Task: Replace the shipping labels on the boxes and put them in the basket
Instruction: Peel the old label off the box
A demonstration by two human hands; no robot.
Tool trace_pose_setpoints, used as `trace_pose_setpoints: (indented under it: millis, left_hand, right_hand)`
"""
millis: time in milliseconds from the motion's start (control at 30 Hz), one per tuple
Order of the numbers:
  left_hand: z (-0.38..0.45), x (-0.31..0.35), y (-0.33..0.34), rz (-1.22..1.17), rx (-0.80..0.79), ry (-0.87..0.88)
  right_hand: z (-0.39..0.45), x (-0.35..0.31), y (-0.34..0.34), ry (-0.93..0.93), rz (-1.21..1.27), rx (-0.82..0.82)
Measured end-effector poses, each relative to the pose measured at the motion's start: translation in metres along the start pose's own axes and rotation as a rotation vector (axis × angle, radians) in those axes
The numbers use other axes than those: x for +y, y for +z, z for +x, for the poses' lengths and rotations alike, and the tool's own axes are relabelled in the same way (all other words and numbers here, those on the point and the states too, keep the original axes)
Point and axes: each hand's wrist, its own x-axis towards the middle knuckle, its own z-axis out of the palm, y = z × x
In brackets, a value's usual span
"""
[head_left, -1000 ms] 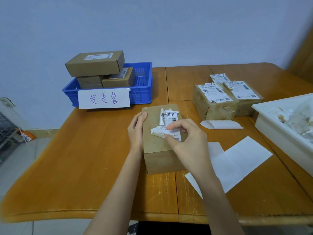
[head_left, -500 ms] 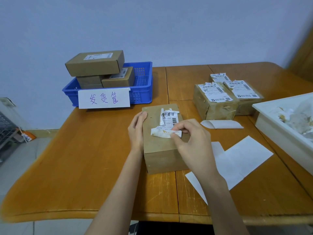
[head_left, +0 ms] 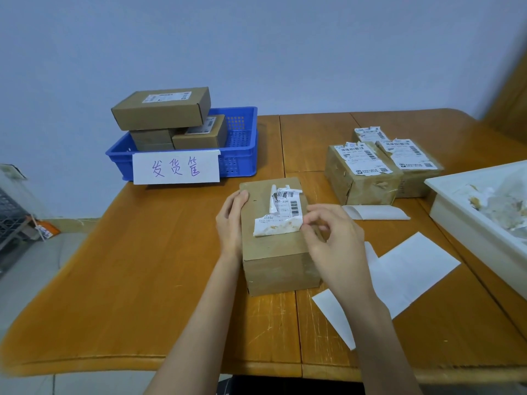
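**Two hands on one box, old label half torn**

Two hands at work at the near middle of the wooden table (head_left: 142,266). Left hand (head_left: 231,223) laid flat against the left side of the cardboard box (head_left: 273,260), fingers straight, bracing it. Right hand (head_left: 333,238) curled over the right part of the box top, thumb and fingertips pinching the right edge of the torn shipping label (head_left: 281,218). Label ragged and partly peeled, lower strip lifted and showing brown residue, upper part with barcodes apparently stuck to the box top.

Further back on the left, blue basket (head_left: 242,155) with a white paper sign (head_left: 176,168) taped across the front, handwritten in purple. Inside, several labelled boxes (head_left: 199,135), and one larger flat box (head_left: 161,108) stacked on top of them, rising above the rim.

To the right of the worked box, three wrapped parcels (head_left: 359,178) grouped together, each with a tattered label on top. Just in front of them, a curled white strip of backing paper (head_left: 376,212). Nearer, beside the right wrist, blank white sheets (head_left: 410,269) lying flat and overlapping on the tabletop. At the far right edge, white tray (head_left: 467,223) holding crumpled paper scraps.
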Motion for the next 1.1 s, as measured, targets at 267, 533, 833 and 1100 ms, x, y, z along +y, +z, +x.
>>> trace_pose_setpoints:
  millis: [267,533,833,1100]
  left_hand:
    - [0.003,-0.001,-0.001,-0.003,0.029,0.003]
    - [0.001,-0.002,0.001,-0.013,0.003,-0.013]
    - [0.005,-0.005,0.0,-0.002,-0.005,0.014]
    - [0.007,-0.009,-0.001,-0.008,-0.032,0.022]
  right_hand:
    - [0.007,-0.008,0.017,-0.053,-0.218,0.049]
    - [0.014,0.005,-0.006,0.02,0.079,-0.087]
    - [0.02,-0.002,0.012,-0.042,-0.092,-0.048]
    - [0.019,-0.009,0.013,0.046,-0.028,0.068]
